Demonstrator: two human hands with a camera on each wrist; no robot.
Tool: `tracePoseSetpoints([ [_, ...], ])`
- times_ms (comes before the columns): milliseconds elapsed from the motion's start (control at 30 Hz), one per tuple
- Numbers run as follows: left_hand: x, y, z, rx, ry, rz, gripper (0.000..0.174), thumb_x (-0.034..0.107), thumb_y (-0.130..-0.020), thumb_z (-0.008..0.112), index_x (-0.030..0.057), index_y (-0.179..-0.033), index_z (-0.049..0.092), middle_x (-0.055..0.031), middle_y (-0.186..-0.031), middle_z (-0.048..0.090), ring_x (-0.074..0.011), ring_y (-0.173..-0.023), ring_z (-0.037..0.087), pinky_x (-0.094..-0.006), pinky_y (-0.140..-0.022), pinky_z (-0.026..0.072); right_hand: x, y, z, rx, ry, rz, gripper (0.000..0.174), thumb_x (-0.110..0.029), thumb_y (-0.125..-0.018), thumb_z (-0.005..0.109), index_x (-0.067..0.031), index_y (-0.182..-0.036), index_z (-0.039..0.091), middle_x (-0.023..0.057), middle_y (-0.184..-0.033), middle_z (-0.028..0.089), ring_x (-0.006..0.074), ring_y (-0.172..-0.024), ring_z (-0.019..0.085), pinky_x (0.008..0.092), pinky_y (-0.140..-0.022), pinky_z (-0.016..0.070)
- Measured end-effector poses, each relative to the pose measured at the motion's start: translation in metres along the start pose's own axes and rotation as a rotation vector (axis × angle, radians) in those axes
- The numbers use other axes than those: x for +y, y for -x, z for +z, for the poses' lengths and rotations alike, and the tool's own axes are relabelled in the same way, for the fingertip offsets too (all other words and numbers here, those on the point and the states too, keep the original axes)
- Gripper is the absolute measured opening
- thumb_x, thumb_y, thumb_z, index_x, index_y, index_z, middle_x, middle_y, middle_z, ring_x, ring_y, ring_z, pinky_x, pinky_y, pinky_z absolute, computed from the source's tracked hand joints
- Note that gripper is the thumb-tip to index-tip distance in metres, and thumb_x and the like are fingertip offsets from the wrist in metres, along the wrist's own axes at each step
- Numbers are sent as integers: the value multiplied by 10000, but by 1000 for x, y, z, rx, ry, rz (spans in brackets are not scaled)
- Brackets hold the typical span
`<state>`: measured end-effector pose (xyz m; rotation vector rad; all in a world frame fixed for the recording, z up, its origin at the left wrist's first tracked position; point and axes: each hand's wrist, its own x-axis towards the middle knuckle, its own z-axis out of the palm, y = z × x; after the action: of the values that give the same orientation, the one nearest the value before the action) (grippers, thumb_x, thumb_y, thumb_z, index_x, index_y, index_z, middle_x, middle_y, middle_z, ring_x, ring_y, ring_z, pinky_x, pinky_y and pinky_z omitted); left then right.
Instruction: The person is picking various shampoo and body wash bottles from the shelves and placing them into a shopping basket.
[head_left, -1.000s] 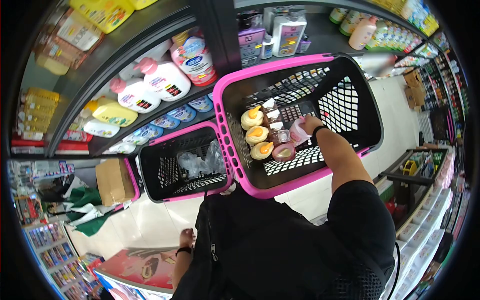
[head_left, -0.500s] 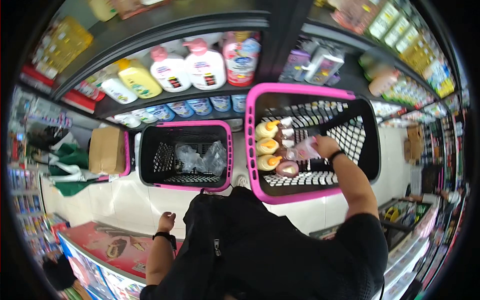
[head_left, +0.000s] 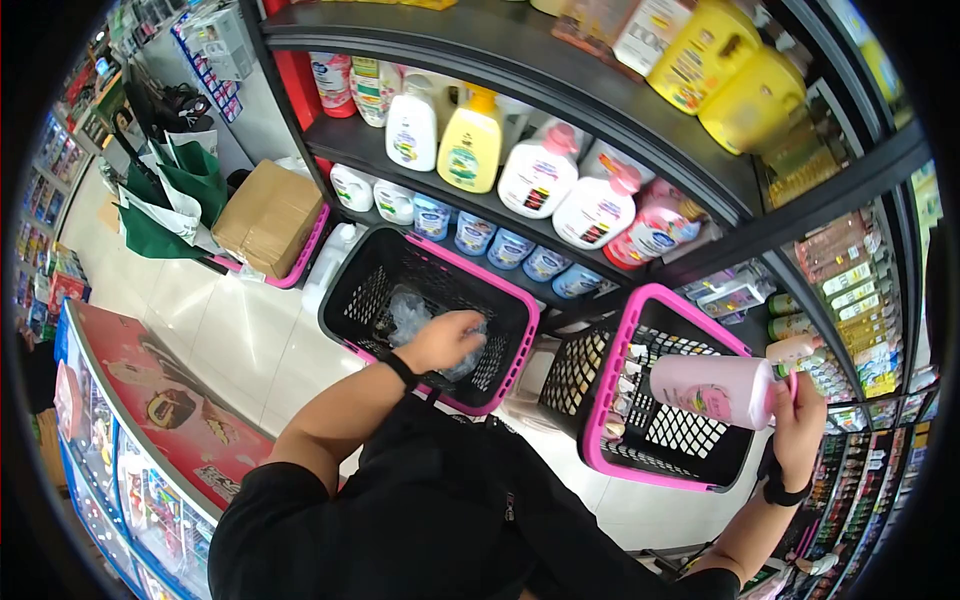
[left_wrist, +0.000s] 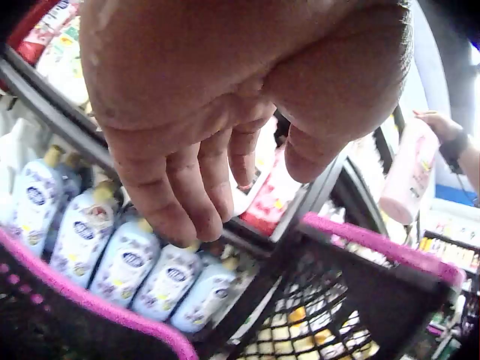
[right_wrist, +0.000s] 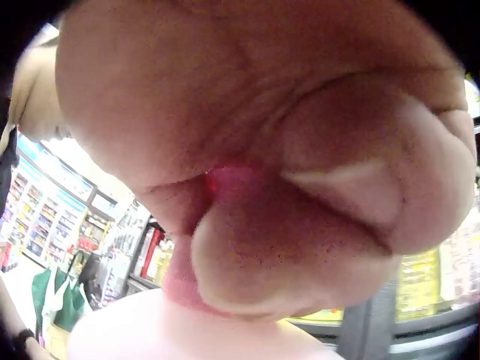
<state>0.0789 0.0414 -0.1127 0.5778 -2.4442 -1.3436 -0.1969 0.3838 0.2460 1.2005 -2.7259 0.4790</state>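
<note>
My right hand (head_left: 800, 425) grips a pink pump bottle (head_left: 710, 390) by its pump end. The bottle lies nearly level above the large black basket (head_left: 603, 410) with a pink rim, its base pointing left. In the right wrist view, curled fingers (right_wrist: 292, 262) wrap the pink pump, and the pale bottle body (right_wrist: 187, 334) shows below. My left hand (head_left: 445, 340), fingers loosely bent and holding nothing, hangs over the smaller black basket (head_left: 485, 278). Crumpled clear plastic (head_left: 408, 312) lies inside that basket, partly hidden by the hand.
Shelves of bottles rise behind the baskets, with white pump bottles (head_left: 540, 180), a yellow pump bottle (head_left: 470, 140) and blue bottles (head_left: 510, 248) low down. A cardboard box (head_left: 268, 218) stands at left beside green-and-white bags (head_left: 175, 200). A red-topped freezer (head_left: 160, 385) is at lower left.
The pink bottle has been lifted out of the large basket by my right hand. My left hand has come forward over the smaller basket, and the head view has swung left.
</note>
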Motion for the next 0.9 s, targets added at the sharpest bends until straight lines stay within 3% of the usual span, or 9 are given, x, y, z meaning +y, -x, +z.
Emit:
tracePoseSetpoints([
  [67, 28, -15, -20, -73, 155, 101, 443, 233, -909, 718, 1, -1267, 597, -173, -1169, 656, -299, -1045, 667, -388, -911, 541, -49, -13, 2, -8, -49, 0, 208, -154, -935, 619, 5, -821, 548, 126, -631, 503, 216, -576, 483, 361, -546, 372],
  [167, 45, -18, -63, -164, 362, 289, 696, 235, -844, 790, 4, -1416, 468, -198, -1316, 562, -303, -1132, 617, -401, -958, 516, -154, -38, 32, -106, -71, -114, 199, -156, -934, 619, 4, -826, 570, 131, -634, 521, 219, -567, 496, 366, -542, 383],
  [300, 28, 1, -151, -306, 406, 295, 901, 225, -738, 876, 6, -1468, 397, -188, -1409, 485, -304, -1198, 576, -420, -993, 497, -281, -71, 101, -252, -53, -248, 216, -202, -921, 659, -7, -844, 608, 195, -670, 587, 364, -605, 594, 413, -556, 450],
  [400, -12, 7, -199, -127, 216, 397, 878, 213, -683, 890, 2, -1416, 455, -199, -1341, 545, -372, -1208, 563, -436, -1045, 456, -343, -94, 156, -250, -117, -343, 258, -272, -916, 683, -27, -860, 624, 209, -695, 615, 415, -652, 631, 455, -566, 480],
  [500, -58, -3, -247, -4, 141, 313, 802, 200, -716, 858, -16, -1383, 469, -218, -1339, 552, -406, -1244, 532, -453, -1075, 418, -401, -127, 207, -200, -142, -434, 290, -312, -915, 686, -43, -843, 605, 200, -698, 632, 411, -664, 647, 477, -574, 495],
  [600, -118, -24, -285, 306, 18, 211, 759, 211, -751, 842, -15, -1372, 468, -245, -1313, 548, -434, -1231, 526, -469, -1055, 432, -463, -164, 263, -63, -102, -612, 303, -341, -929, 662, -56, -850, 596, 192, -692, 648, 409, -665, 657, 494, -584, 516],
  [700, -155, -54, -302, 450, -38, 162, 865, 240, -719, 879, -46, -1398, 427, -259, -1331, 539, -440, -1238, 521, -479, -1062, 422, -493, -195, 298, -14, -125, -626, 314, -357, -946, 637, -53, -877, 599, 194, -705, 659, 411, -683, 664, 505, -604, 525],
  [767, -165, -73, -313, 514, -110, 152, 986, 246, -646, 927, -63, -1413, 391, -280, -1326, 536, -442, -1241, 523, -479, -1053, 433, -512, -212, 314, -42, -115, -563, 317, -351, -952, 631, -42, -893, 595, 203, -732, 667, 419, -710, 667, 514, -630, 520],
  [900, -190, -116, -333, 438, 12, 57, 928, 230, -625, 935, -30, -1362, 436, -264, -1269, 582, -433, -1184, 570, -466, -999, 473, -535, -237, 338, -50, -79, -531, 358, -388, -966, 605, -34, -910, 586, 229, -736, 672, 434, -707, 670, 531, -634, 526],
])
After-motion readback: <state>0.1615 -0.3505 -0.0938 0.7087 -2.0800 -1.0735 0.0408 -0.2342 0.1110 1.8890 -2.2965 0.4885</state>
